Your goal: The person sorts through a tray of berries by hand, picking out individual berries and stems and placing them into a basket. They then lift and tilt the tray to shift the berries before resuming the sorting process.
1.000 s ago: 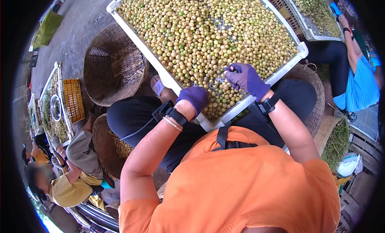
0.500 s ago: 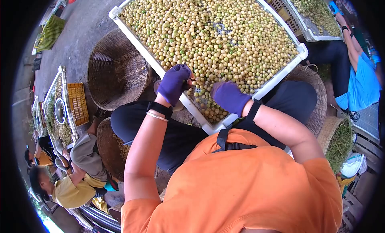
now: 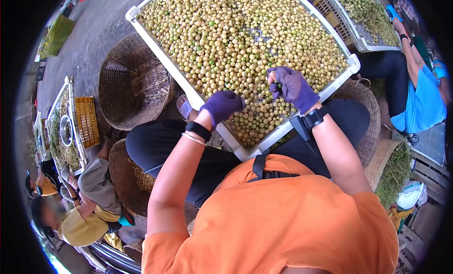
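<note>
Small round yellow-green fruits fill a white plastic tray with a mesh bottom, its near corner between my knees. My left hand, in a purple glove with bare fingertips, is over the tray's lower left edge; its fingers are turned away and smeared. Above the fruits at the lower right part of the tray is my right hand, gloved alike, its fingers curled together; whatever they may hold is too small to make out.
Woven baskets stand left of the tray and beside both knees. At the right, a co-worker in blue reaches to another tray. Co-workers sit at the lower left by a tray and a yellow crate. Green stems fill a basket.
My left hand has moved down and to the right, to the tray's edge. My right hand has gone up and to the right, and its curled fingers now show.
</note>
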